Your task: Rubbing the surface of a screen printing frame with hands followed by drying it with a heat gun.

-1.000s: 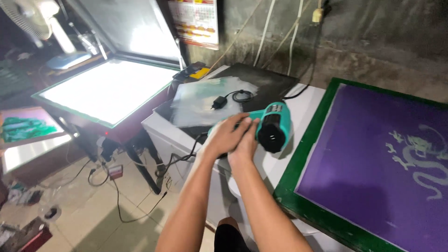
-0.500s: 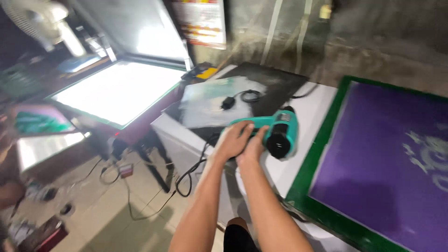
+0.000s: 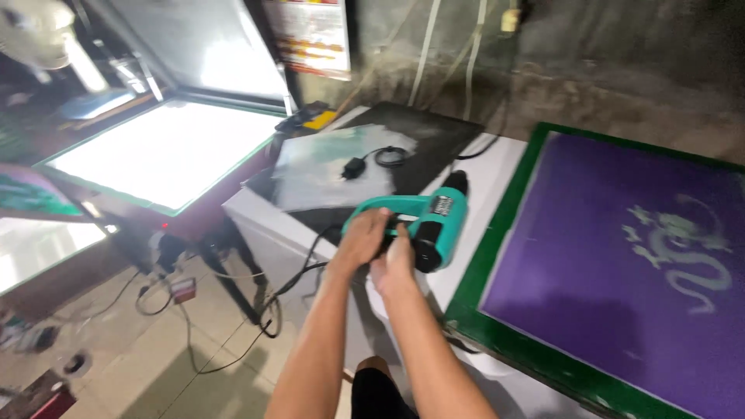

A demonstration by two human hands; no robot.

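Note:
A teal and black heat gun [image 3: 431, 219] lies on the white table top [image 3: 487, 186], its black nozzle pointing toward me. My left hand [image 3: 362, 241] is wrapped around its teal handle. My right hand [image 3: 396, 259] rests against the handle and body just right of the left hand, fingers on the tool. A black cord [image 3: 299, 278] runs down from the handle over the table's edge. Right of the gun lies a green-framed screen [image 3: 470, 293] with purple mesh and a pale dragon design [image 3: 683, 248].
A lit exposure table [image 3: 163, 151] with a raised glass lid stands at the left. A dark sheet with a clear film and a black coiled cable [image 3: 372, 159] lies behind the gun. Cables and a plug strip [image 3: 178, 289] lie on the tiled floor.
Both hands have stayed on the heat gun's handle. My view has swung and the gun sits slightly more to the right and lower in it; its place on the table looks unchanged.

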